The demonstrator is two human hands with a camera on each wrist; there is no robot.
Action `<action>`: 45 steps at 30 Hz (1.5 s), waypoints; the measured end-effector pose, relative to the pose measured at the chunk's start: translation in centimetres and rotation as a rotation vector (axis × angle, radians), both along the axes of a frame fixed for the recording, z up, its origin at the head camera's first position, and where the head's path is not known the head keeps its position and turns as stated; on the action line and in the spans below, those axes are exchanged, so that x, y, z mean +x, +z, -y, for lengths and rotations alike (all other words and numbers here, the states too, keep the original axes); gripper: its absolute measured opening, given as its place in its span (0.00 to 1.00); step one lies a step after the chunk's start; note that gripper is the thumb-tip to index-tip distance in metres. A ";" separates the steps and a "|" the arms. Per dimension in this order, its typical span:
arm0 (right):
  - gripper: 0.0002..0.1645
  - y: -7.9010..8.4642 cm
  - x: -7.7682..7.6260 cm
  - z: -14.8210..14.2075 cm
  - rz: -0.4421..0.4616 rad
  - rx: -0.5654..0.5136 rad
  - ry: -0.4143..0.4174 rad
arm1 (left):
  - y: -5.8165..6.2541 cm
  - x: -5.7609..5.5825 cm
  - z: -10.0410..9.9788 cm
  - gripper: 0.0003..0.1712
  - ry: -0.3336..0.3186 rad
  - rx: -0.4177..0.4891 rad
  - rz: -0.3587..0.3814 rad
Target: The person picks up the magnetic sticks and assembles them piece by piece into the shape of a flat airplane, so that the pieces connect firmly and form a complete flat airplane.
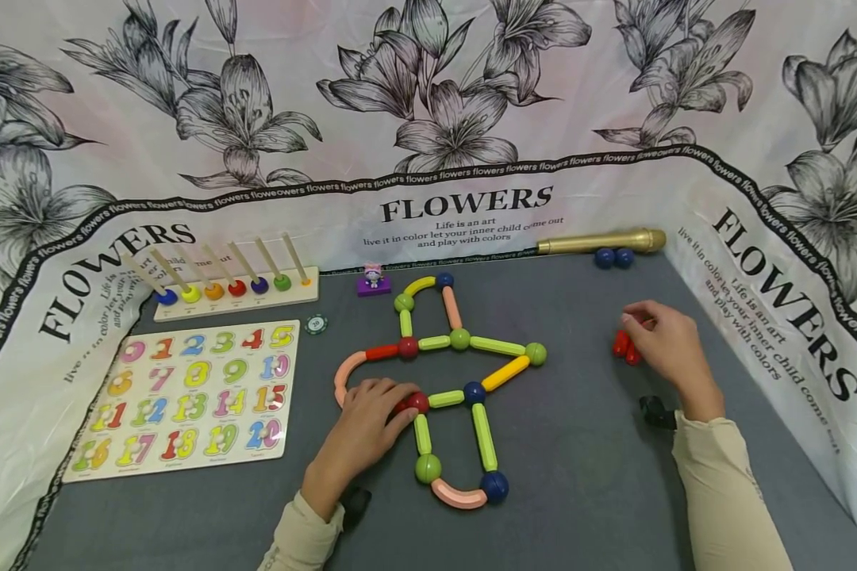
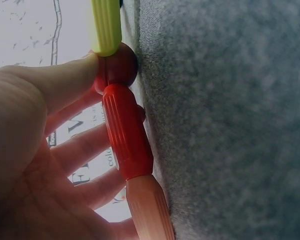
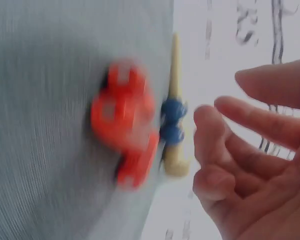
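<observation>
My left hand (image 1: 367, 420) holds a dark red ball (image 1: 420, 403) at the left side of a flat figure of magnetic sticks and balls. In the left wrist view the thumb presses that ball, and the other fingers pass behind the attached red stick (image 2: 128, 132). A salmon curved stick (image 1: 343, 376) joins the red stick's far end. My right hand (image 1: 666, 349) hovers beside a small cluster of red pieces (image 1: 624, 346). Its fingers are loosely bent and hold nothing; the red pieces (image 3: 122, 112) lie apart from them, blurred, in the right wrist view.
Two dark blue balls (image 1: 614, 258) sit by a gold microphone (image 1: 600, 241) at the back right. A number puzzle board (image 1: 178, 381) lies on the left, below a pegged wooden base (image 1: 286, 295). A small figurine (image 1: 374, 279) and a round chip (image 1: 316, 323) are nearby.
</observation>
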State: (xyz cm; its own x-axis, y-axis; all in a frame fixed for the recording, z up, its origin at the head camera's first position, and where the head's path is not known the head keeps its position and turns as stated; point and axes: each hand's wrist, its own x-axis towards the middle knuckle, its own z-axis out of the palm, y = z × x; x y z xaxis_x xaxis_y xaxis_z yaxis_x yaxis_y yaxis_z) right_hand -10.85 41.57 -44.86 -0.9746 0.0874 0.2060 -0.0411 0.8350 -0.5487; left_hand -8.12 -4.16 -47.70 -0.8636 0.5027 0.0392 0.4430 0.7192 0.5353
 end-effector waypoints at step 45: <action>0.25 -0.2 -0.8 1.6 0.184 -0.379 0.058 | 0.0 -0.1 0.0 0.19 -0.008 0.005 -0.001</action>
